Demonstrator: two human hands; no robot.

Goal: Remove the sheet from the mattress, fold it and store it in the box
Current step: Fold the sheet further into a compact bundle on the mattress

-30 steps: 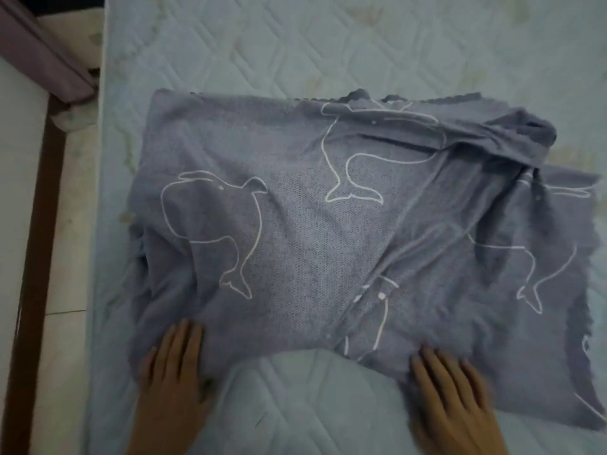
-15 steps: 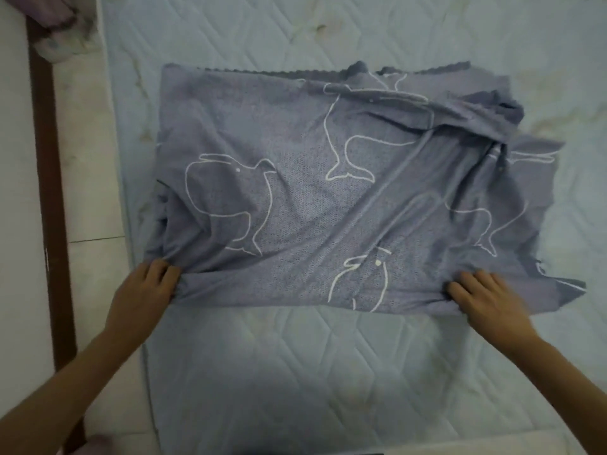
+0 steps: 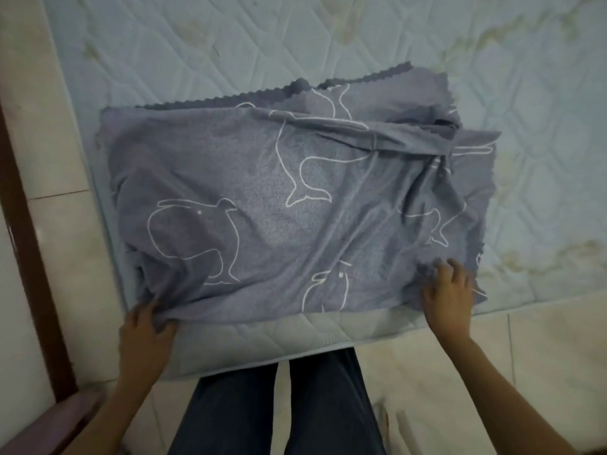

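The grey-blue sheet (image 3: pixel 295 205) with white whale outlines lies folded into a rough rectangle on the pale quilted mattress (image 3: pixel 492 77), near its front left corner. My left hand (image 3: pixel 146 330) pinches the sheet's near left corner, fingers closed on the cloth. My right hand (image 3: pixel 448 290) rests on the near right corner with fingers spread and curled into the fabric. The sheet's far right part is wrinkled and bunched. No box is in view.
A tiled floor (image 3: pixel 460 372) runs along the mattress's left and front sides. A dark wooden strip (image 3: pixel 29 244) lies at the far left. My legs in dark trousers (image 3: pixel 279 405) stand at the mattress's front edge.
The view has pulled back and the sheet has slid toward the mattress's front edge. My left hand has closed on the corner, and my right hand has shifted to the near right corner.
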